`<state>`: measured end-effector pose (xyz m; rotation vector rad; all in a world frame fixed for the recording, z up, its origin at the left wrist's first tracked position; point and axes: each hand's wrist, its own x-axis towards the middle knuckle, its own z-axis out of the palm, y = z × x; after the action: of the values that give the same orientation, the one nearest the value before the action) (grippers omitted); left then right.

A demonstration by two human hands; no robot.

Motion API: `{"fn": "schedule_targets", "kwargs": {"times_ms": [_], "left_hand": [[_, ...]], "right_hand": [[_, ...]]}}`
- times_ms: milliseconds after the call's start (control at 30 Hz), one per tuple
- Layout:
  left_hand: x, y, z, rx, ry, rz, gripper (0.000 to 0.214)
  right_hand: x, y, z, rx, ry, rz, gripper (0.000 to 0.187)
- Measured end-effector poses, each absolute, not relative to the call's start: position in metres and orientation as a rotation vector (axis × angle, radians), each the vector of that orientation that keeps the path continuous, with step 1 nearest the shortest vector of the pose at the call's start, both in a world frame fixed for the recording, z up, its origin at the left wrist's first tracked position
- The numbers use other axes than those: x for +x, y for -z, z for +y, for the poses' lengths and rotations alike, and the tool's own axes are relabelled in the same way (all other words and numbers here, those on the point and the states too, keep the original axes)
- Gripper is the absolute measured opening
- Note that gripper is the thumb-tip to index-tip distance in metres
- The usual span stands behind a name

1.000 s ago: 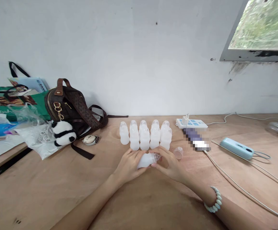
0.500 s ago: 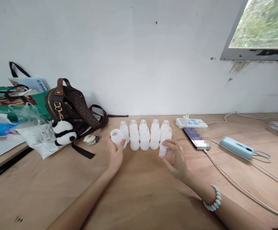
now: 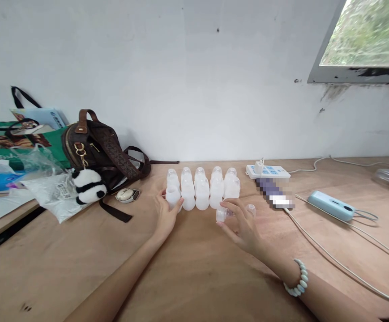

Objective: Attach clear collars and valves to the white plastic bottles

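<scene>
Near the far edge of a wooden table (image 3: pixel 194 281), toward the wall, a white bottle (image 3: pixel 173 197) stands open and upright at the front left corner of a cluster of capped bottles (image 3: pixel 202 196), parted from its top. One second ago body and top were joined, lying between both hands; half a second ago, newly separated, the body was tilted outside the cluster's left end. Now it fills the front row's left place, so the uncapping of this bottle appears done and its body all but set down.

The left hand (image 3: pixel 166 211) grasps the bottle, thumb on the right side, fingers around the left, the mouth uncovered above them; whether the grip is loosening cannot be told. The right hand (image 3: pixel 243 226), just in front of the cluster's right end, pinches the clear top (image 3: pixel 220 213) between thumb and fingertips, its collar facing left and its narrower end toward the palm. A clear cap (image 3: pixel 252 209) rests just beyond the knuckles.
</scene>
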<state>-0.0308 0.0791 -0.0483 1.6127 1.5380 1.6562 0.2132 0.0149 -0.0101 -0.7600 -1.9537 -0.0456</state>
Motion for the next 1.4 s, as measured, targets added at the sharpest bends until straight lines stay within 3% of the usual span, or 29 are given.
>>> {"fn": "schedule_targets", "kwargs": {"times_ms": [200,333,500,1167,1400], "left_hand": [[-0.018,0.024,0.048,1.754,-1.870,1.451,0.048],[0.003,0.013,0.021,1.986,-1.475,1.000,0.022],[0.025,0.016,0.008,1.465,-1.106,0.796,0.035],[0.023,0.025,0.014,0.980,-0.956,0.759,0.020],[0.024,0.020,0.012,0.910,-0.922,0.771,0.015]], "right_hand": [[0.211,0.010,0.016,-0.707,0.019,-1.932,0.027],[0.210,0.013,0.015,-0.689,-0.011,-1.985,0.022],[0.210,0.019,0.016,-0.704,-0.027,-2.020,0.021],[0.206,0.009,0.007,-0.673,0.001,-2.191,0.019],[0.204,0.016,0.011,-0.685,-0.081,-2.200,0.009]]}}
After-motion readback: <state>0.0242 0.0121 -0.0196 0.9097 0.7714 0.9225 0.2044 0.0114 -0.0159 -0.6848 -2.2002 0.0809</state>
